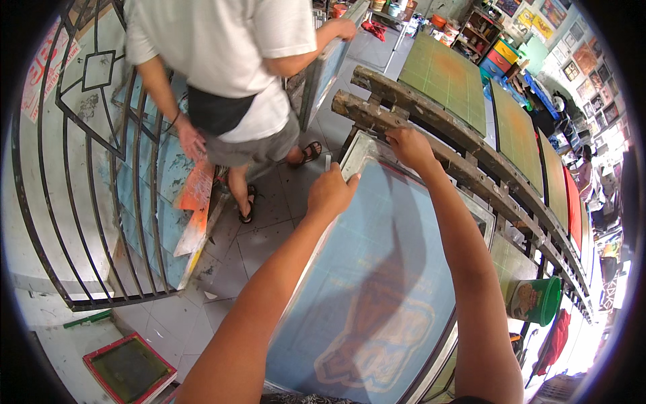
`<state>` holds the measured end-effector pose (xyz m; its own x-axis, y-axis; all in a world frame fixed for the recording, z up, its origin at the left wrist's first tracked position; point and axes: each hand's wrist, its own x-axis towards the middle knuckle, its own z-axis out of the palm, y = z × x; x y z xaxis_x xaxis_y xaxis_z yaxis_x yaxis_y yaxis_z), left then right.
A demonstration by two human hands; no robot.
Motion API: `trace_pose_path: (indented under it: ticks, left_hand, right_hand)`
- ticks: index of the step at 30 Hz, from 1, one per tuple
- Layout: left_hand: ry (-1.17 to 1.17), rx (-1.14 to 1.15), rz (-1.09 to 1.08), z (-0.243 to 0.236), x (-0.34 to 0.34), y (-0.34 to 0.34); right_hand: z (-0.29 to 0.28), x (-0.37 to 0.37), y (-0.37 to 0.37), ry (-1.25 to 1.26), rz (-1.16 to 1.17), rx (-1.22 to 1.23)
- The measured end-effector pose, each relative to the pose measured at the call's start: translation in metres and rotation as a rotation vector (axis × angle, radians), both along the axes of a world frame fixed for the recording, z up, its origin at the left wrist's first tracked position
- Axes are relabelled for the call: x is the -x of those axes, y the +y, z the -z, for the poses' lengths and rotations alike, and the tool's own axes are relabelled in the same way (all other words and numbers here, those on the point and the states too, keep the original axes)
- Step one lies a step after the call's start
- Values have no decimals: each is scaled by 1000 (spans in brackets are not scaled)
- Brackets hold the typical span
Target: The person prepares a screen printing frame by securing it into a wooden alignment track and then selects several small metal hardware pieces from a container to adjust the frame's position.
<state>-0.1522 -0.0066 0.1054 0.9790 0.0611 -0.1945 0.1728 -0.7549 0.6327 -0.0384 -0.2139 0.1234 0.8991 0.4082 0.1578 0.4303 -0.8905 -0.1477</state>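
Note:
A large screen-printing screen (pixel 356 262), with pale blue mesh, a faint design and a metal frame, lies below me against long worn rails (pixel 478 175). My left hand (pixel 331 190) grips the frame's left edge near its far corner, with a small pale piece beside the fingers. My right hand (pixel 410 145) is closed at the frame's far end by the rail; what its fingertips hold is too small to make out.
Ahead-left, a person (pixel 222 94) stands holding another framed screen (pixel 323 81), beside an iron grille (pixel 67 175). A red-framed screen (pixel 131 337) lies lower left. A green bucket (pixel 542 303) hangs at right. Green printing boards (pixel 441 81) line the rails; another person (pixel 582 178) is far right.

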Motion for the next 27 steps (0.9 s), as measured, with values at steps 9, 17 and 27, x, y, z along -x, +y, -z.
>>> trace_pose_path:
  ticks: [9, 17, 27]
  left_hand:
    - [33, 5, 2, -2, 0, -2]
    - [5, -1, 4, 3, -1, -1]
    - [80, 22, 24, -7, 0, 2]
  right_hand:
    - [-7, -1, -11, -13, 26, 39]
    - [6, -1, -8, 39, 38, -18]
    - [-40, -26, 22, 55, -107, 465]
